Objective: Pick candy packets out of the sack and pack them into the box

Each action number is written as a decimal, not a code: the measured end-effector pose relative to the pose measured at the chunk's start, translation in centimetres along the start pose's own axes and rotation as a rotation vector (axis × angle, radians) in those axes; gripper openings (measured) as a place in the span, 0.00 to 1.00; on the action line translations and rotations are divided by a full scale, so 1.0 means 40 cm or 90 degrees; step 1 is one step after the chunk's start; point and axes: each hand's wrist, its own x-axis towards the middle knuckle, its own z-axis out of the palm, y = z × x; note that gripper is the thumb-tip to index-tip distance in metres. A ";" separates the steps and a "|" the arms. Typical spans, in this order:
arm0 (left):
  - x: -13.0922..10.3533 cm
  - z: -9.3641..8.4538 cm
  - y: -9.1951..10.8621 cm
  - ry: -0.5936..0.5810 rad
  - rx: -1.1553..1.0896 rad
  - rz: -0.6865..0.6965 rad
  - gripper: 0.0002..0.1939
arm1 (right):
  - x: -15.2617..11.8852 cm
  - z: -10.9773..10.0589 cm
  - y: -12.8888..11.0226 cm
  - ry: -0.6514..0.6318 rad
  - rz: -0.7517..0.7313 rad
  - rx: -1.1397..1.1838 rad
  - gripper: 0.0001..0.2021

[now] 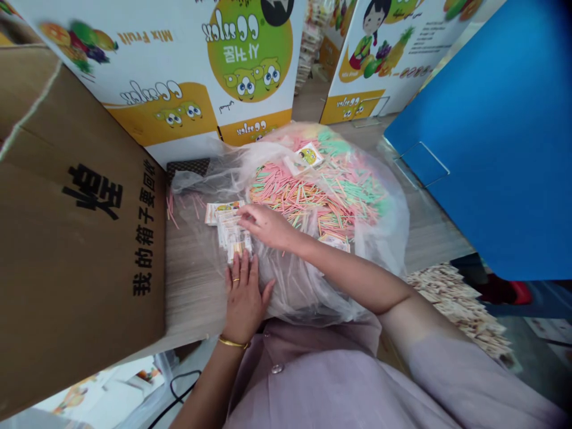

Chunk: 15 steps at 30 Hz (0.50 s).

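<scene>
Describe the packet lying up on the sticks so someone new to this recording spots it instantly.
From the big blue panel at right, go left to the translucent plastic holding pastel sticks. Toward their far side lies a small white packet with a green cartoon face. It sits apart from the overlapping packets by the hands.

Tally: person's two bare hands [245, 302], one ring [236, 280], one bracelet [233, 342], one brown carton [89, 256], two upright white printed cartons [152, 59], one blue panel [500, 143], two wire loops [435, 156], one black cable [173, 402]; overlapping packets [229, 221] and heaped sticks [286, 187] uncountable.
</scene>
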 end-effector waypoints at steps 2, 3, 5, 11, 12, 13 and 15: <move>0.008 0.022 0.011 0.011 0.022 -0.021 0.36 | -0.032 -0.063 0.026 0.034 0.032 -0.019 0.10; 0.013 0.029 0.017 0.020 0.024 -0.031 0.36 | -0.058 -0.103 0.041 0.048 0.056 -0.048 0.10; 0.023 0.035 0.026 0.037 0.021 -0.047 0.37 | -0.125 -0.185 0.073 0.068 0.117 -0.127 0.11; 0.036 0.024 0.041 0.040 0.060 -0.053 0.35 | -0.362 -0.287 0.177 -0.012 0.202 -0.333 0.07; 0.036 0.021 0.042 0.036 0.080 -0.050 0.34 | -0.389 -0.279 0.193 -0.028 0.196 -0.346 0.08; 0.036 0.019 0.043 0.033 0.098 -0.047 0.33 | -0.410 -0.269 0.207 -0.036 0.186 -0.353 0.08; 0.038 0.012 0.045 0.029 0.123 -0.042 0.31 | -0.434 -0.252 0.228 -0.032 0.159 -0.352 0.05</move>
